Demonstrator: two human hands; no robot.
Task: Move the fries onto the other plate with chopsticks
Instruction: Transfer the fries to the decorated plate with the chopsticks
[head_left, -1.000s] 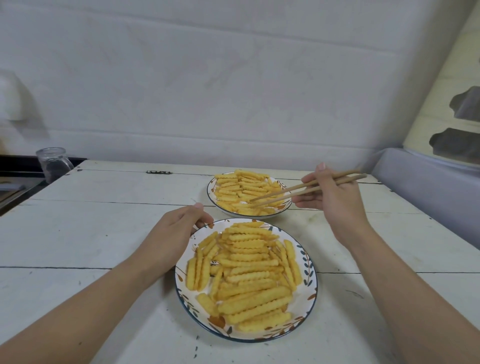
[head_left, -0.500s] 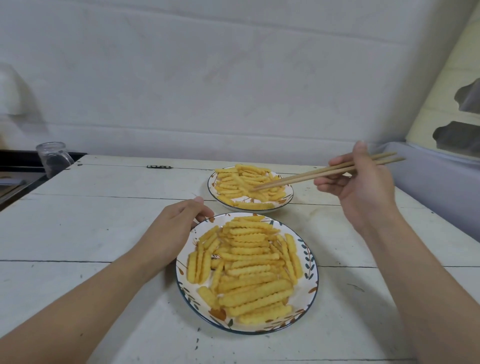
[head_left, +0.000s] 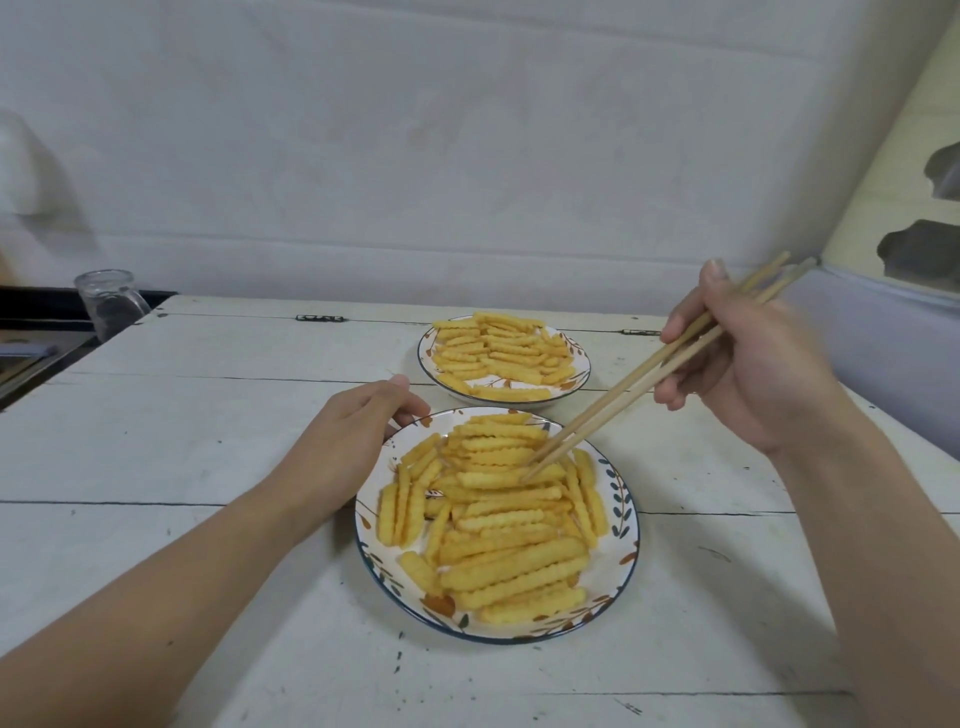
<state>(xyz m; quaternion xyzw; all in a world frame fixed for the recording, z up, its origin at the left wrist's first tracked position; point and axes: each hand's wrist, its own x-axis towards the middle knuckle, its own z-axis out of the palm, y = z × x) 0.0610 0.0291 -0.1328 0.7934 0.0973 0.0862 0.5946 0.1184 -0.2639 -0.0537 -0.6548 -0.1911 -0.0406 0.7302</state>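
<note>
Two leaf-patterned plates sit on the white wooden table. The near plate (head_left: 621, 501) carries a large heap of crinkle-cut fries (head_left: 498, 525). The far plate (head_left: 427, 358) holds a smaller heap of fries (head_left: 501, 349). My right hand (head_left: 748, 358) grips a pair of wooden chopsticks (head_left: 639, 379), whose tips touch the fries at the top middle of the near heap. My left hand (head_left: 348, 441) holds the near plate's upper-left rim, thumb on the edge.
An upturned clear glass (head_left: 106, 304) stands at the table's back left, beside a dark counter edge (head_left: 31, 338). A white wall rises behind the table. A grey-lilac surface (head_left: 883, 332) lies at the right.
My right hand swung the chopsticks from the far plate back and down; their tips now rest in the near plate's fries. My left hand stayed on the near plate's rim.
</note>
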